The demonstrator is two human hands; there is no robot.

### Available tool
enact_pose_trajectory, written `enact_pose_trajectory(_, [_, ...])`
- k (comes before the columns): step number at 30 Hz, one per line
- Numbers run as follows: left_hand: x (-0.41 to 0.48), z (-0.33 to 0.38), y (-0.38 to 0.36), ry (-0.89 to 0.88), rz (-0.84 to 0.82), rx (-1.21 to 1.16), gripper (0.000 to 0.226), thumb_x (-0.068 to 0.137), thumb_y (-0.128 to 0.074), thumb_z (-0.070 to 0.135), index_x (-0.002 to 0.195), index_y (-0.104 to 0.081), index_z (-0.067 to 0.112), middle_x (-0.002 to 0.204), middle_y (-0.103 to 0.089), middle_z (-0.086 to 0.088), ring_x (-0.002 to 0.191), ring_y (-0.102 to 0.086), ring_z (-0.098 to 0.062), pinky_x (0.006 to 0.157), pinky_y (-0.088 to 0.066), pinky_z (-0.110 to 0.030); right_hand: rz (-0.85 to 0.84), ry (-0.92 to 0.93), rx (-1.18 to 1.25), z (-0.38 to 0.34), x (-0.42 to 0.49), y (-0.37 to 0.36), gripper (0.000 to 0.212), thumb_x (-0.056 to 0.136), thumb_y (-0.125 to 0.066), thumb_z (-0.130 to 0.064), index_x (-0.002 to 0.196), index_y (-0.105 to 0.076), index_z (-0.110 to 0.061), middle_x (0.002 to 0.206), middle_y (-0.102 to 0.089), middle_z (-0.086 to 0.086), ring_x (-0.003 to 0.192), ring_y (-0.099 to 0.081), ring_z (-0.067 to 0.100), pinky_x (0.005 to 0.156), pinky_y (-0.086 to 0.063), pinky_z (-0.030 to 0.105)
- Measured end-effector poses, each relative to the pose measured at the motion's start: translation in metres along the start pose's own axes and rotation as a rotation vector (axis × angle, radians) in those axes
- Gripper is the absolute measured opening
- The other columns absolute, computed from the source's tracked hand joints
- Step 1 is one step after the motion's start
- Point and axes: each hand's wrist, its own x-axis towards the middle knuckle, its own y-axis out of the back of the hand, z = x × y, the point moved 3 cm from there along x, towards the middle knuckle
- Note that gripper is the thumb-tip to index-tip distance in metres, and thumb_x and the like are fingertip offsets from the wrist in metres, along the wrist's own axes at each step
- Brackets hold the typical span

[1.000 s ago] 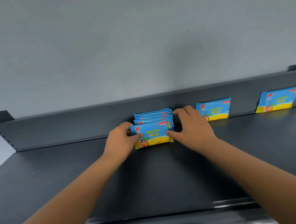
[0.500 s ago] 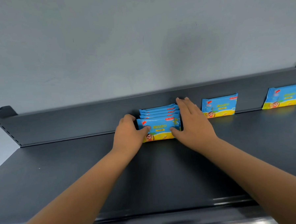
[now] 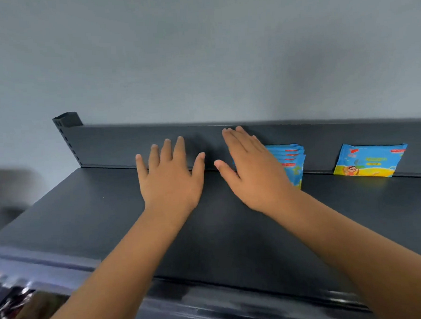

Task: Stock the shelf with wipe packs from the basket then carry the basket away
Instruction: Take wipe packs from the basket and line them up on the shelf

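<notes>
**Wipe packs standing on the shelf, both hands empty**

Wipe packs (image 3: 293,160) are leaning in a row against the shelf (image 3: 104,208) back rail, partly behind the right hand (image 3: 251,174). Left hand (image 3: 171,178) is hovering left of them. Both are spreading their fingers, gripping nothing. Reaching for the unseen basket looks next; avoid knocking the row.

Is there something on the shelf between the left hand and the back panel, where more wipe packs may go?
Nothing visible. The left hand is open, and the shelf is bare up to the back panel. The stack of wipe packs stands further right, partly behind the open right hand.
</notes>
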Motion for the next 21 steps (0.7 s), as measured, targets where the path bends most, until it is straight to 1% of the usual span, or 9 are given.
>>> enact_pose_trajectory(3, [-0.022, -0.046, 0.025, 0.119, 0.108, 0.061, 0.074, 0.101, -0.01, 0.07, 0.164, -0.012, 0.032, 0.173, -0.013, 0.001, 0.16, 0.0, -0.024, 0.126, 0.008, -0.055, -0.028, 0.111, 0.038, -0.039, 0.015, -0.012, 0.069, 0.105, -0.031, -0.052, 0.161, -0.022, -0.012, 0.168, -0.025, 0.002, 0.158, -0.012, 0.018, 0.128, -0.012, 0.037])
enact_pose_trajectory(6, [-0.048, -0.102, 0.04, 0.319, 0.147, 0.068, 0.076, 0.1, -0.008, 0.072, 0.164, -0.011, 0.033, 0.173, -0.013, 0.002, 0.16, 0.001, -0.024, 0.126, 0.008, -0.055, -0.084, 0.245, 0.096, -0.093, 0.031, -0.029, 0.071, 0.105, -0.025, -0.054, 0.163, -0.018, -0.014, 0.17, -0.019, 0.0, 0.158, -0.008, 0.017, 0.129, -0.012, 0.038])
enact_pose_trajectory(9, [-0.081, -0.157, 0.051, 0.491, 0.17, 0.124, 0.077, 0.099, -0.007, 0.073, 0.164, -0.015, 0.032, 0.172, -0.015, 0.001, 0.16, -0.002, -0.025, 0.126, 0.004, -0.056, -0.153, 0.4, 0.164, -0.159, 0.04, -0.052, 0.072, 0.106, -0.025, -0.054, 0.164, -0.01, -0.015, 0.172, -0.009, -0.001, 0.159, -0.003, 0.015, 0.129, -0.012, 0.039])
enact_pose_trajectory(11, [-0.108, -0.192, 0.058, 0.594, 0.168, 0.152, 0.076, 0.099, -0.008, 0.072, 0.164, -0.015, 0.032, 0.173, -0.014, 0.001, 0.16, 0.0, -0.024, 0.126, 0.004, -0.056, -0.193, 0.504, 0.194, -0.206, 0.041, -0.067, 0.073, 0.106, -0.025, -0.054, 0.164, -0.007, -0.015, 0.172, -0.006, 0.0, 0.159, -0.002, 0.015, 0.129, -0.009, 0.037])
enact_pose_trajectory(13, [-0.136, -0.225, 0.068, 0.671, 0.185, 0.2, 0.074, 0.101, -0.01, 0.07, 0.163, -0.017, 0.032, 0.172, -0.016, 0.001, 0.16, -0.001, -0.024, 0.126, 0.003, -0.056, -0.218, 0.597, 0.223, -0.254, 0.039, -0.081, 0.073, 0.106, -0.026, -0.055, 0.164, -0.008, -0.014, 0.172, -0.007, 0.001, 0.159, -0.002, 0.016, 0.129, -0.007, 0.035])
enact_pose_trajectory(16, [-0.177, -0.277, 0.086, 0.796, 0.203, 0.261, 0.072, 0.102, -0.01, 0.069, 0.163, -0.019, 0.032, 0.172, -0.018, 0.002, 0.16, -0.003, -0.024, 0.127, 0.001, -0.056, -0.248, 0.747, 0.271, -0.326, 0.03, -0.103, 0.074, 0.106, -0.026, -0.056, 0.164, -0.01, -0.012, 0.172, -0.011, 0.004, 0.159, -0.005, 0.019, 0.129, -0.011, 0.039])
enact_pose_trajectory(21, [-0.251, -0.357, 0.112, 1.009, 0.21, 0.305, 0.073, 0.101, -0.008, 0.069, 0.164, -0.016, 0.033, 0.172, -0.016, 0.004, 0.16, -0.002, -0.022, 0.127, 0.004, -0.055, -0.325, 0.917, 0.36, -0.441, -0.007, -0.142, 0.074, 0.105, -0.027, -0.055, 0.164, -0.011, -0.013, 0.172, -0.012, 0.004, 0.159, -0.006, 0.02, 0.129, -0.012, 0.042])
